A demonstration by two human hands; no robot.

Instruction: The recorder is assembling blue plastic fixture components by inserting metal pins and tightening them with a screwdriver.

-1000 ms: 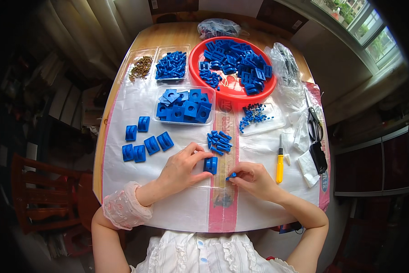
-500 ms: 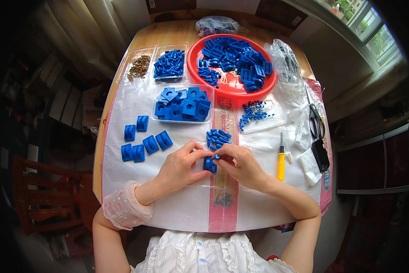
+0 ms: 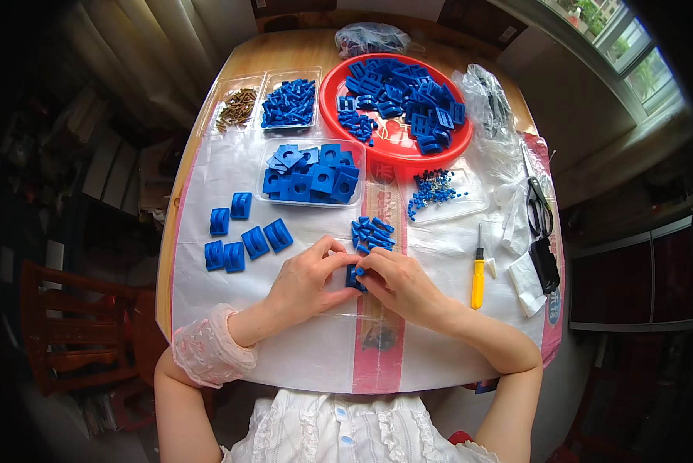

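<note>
Between my hands, at the middle of the table, is a blue plastic block (image 3: 352, 278). My left hand (image 3: 306, 279) grips it from the left with thumb and fingers. My right hand (image 3: 399, 284) pinches a small blue peg (image 3: 359, 271) against the block's right side; the fingers partly cover both. Just beyond my fingertips lies a pile of small blue pegs (image 3: 372, 233). To the left, several blue blocks with curved ridges (image 3: 255, 242) rest on the white sheet.
A clear tub of blue square plates (image 3: 322, 179) stands behind the blocks. Farther back are a red basin (image 3: 393, 149) of blue parts, a tray of blue pieces (image 3: 288, 103) and brass-coloured screws (image 3: 237, 108). A yellow-handled screwdriver (image 3: 477, 282) and black scissors (image 3: 540, 207) lie right.
My right hand has shifted slightly left, bringing the peg from beside the block onto its right side. My left hand keeps its grip.
</note>
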